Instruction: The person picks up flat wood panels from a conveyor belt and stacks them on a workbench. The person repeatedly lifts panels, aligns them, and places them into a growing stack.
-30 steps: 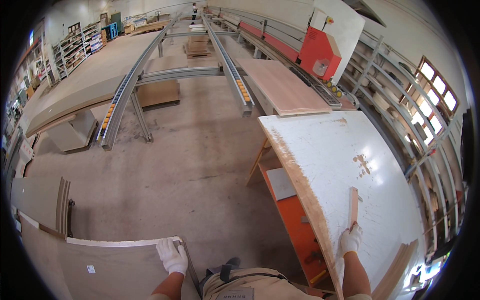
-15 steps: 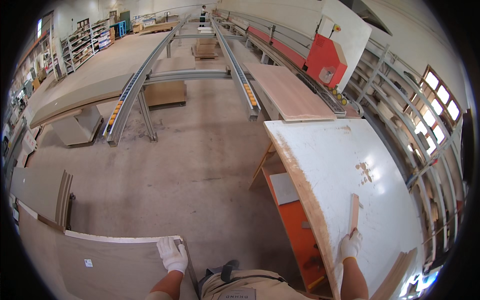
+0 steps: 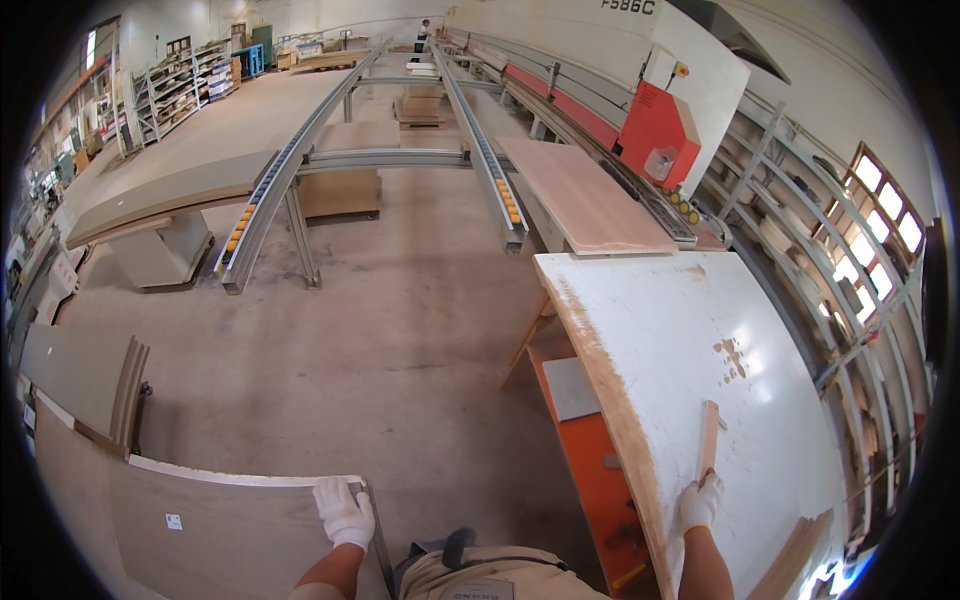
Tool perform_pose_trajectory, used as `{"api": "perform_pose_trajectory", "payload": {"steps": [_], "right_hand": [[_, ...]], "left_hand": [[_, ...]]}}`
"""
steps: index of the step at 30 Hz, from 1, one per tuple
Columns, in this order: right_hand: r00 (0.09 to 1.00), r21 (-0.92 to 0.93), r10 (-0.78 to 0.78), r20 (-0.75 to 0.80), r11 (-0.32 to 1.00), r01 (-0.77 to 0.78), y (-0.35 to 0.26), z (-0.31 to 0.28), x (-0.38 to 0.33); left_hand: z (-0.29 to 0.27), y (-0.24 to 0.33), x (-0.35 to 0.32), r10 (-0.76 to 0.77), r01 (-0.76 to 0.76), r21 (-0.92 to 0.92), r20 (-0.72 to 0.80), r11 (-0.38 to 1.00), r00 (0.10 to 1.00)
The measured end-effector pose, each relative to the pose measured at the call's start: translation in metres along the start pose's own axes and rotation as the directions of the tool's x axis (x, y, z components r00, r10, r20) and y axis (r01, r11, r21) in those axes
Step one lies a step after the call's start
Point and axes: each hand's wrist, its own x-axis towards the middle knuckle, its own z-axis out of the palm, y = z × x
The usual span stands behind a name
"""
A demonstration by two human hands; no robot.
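My left hand [image 3: 345, 515], in a white glove, lies on the corner of a large brown-grey board [image 3: 240, 535] at the lower left. Its fingers stretch over the board's pale edge. On the right, my white-gloved right hand [image 3: 701, 502] is closed on the near end of a narrow wooden strip [image 3: 710, 430]. That strip lies along a white-topped worktable [image 3: 640, 310] with a worn brown edge. A small piece, too small to identify, shows beside the strip's far end.
Beneath the worktable is an orange shelf [image 3: 590, 480] with a grey panel [image 3: 572, 390]. A pinkish board [image 3: 590, 190] lies beyond, beside a red-and-white machine [image 3: 655, 135]. Two roller rails [image 3: 495, 180] run into the distance. Stacked boards [image 3: 170, 195] stand left; a person [image 3: 422, 35] is far off.
The view has shifted slightly, so the rails and machine sit a little further right and lower. Both hands keep nearly the same places on the board and the wooden strip.
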Motion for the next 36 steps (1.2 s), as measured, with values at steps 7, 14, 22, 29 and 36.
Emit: {"api": "perform_pose_trajectory", "payload": {"steps": [7,14,22,29,36], "right_hand": [[1.000,-0.010,0.020,-0.006,1.000,-0.020,-0.004,-0.003,-0.001],[1.000,-0.026,0.013,-0.004,1.000,-0.013,-0.002,0.000,0.000],[0.999,0.000,0.027,0.018,1.000,-0.027,0.002,0.001,0.002],[1.000,-0.023,-0.002,0.001,1.000,0.002,0.009,0.008,0.003],[1.000,-0.007,-0.002,-0.012,1.000,0.002,0.013,0.011,0.003]], "left_hand": [[0.005,-0.004,-0.001,0.035,-0.034,0.033,-0.039,0.999,0.999],[0.011,-0.010,-0.005,0.052,-0.048,0.081,-0.057,0.996,0.997],[0.012,-0.012,-0.006,0.059,-0.055,0.062,-0.063,0.997,0.996],[0.011,-0.012,-0.005,0.053,-0.051,0.040,-0.062,0.998,0.997],[0.005,-0.008,-0.002,0.055,-0.054,0.019,-0.042,0.998,0.998]]}}
